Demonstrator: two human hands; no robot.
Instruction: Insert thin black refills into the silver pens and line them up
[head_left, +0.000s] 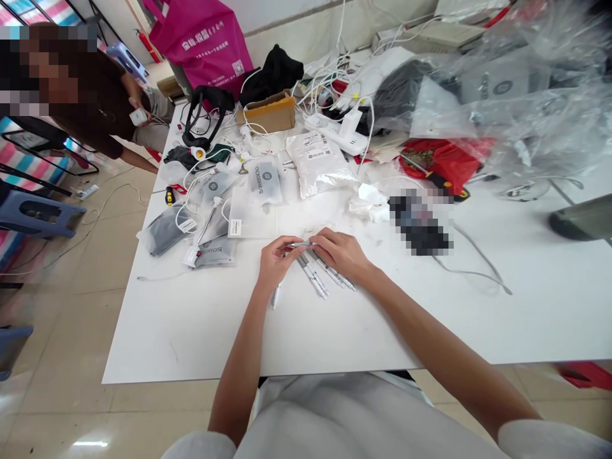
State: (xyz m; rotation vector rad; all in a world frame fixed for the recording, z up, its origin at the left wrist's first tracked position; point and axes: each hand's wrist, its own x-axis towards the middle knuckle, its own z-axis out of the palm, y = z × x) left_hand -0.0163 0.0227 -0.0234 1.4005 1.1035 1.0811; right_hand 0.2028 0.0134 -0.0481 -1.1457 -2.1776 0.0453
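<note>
Between the fingertips of both hands is a slim silver-grey pen [300,244], lying roughly level just above the white table. Its left end is pinched by my left hand [274,261], and its right end by my right hand [343,254]. Below the hands, several white and grey pens [314,278] lie side by side with their tips toward me. More such pens [338,276] stick out from under my right hand, which covers their far ends. Another single pen [276,297] shows below my left hand, partly hidden by it.
Plastic-bagged dark pouches [213,189] and cables lie at the left. Behind them are a white parcel [319,162], a power strip [342,135] and a cardboard box [272,113]. Clear plastic bags [549,115] and a dark cylinder [583,218] are on the right. Another person sits at far left.
</note>
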